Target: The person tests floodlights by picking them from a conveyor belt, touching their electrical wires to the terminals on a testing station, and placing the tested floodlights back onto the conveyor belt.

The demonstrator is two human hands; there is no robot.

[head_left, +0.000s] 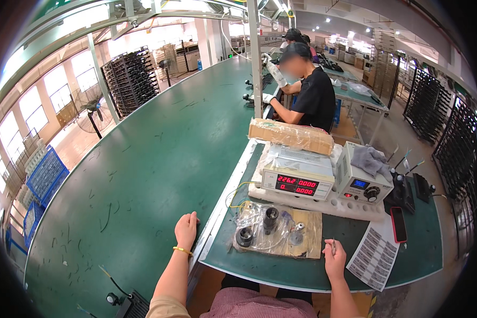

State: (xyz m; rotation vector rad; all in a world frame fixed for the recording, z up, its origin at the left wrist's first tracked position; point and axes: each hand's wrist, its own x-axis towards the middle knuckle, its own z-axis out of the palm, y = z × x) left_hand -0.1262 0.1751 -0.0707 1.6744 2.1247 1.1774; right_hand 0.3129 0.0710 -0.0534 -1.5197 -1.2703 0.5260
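Observation:
My left hand [185, 231] lies at the near edge of the long green belt, beside its pale metal rail. Its fingers are curled in, and I see nothing in them. My right hand [335, 258] is closed around a small thin tool with a metallic tip; most of it is hidden in the fingers. It sits just right of a cardboard sheet [312, 225] wrapped in clear plastic. On this sheet stand a taller black cylindrical part [271, 218], a black ring-shaped part [245, 237] and a small metallic fitting [300, 226].
Behind the sheet, a meter with red digits [297, 183] and a white power unit with a knob [363, 183] rest on foam. A grey cloth [371, 160] tops the unit. A printed sheet [375, 255] and a red-edged phone [399, 224] lie right. A gloved co-worker [315, 95] sits farther along the belt.

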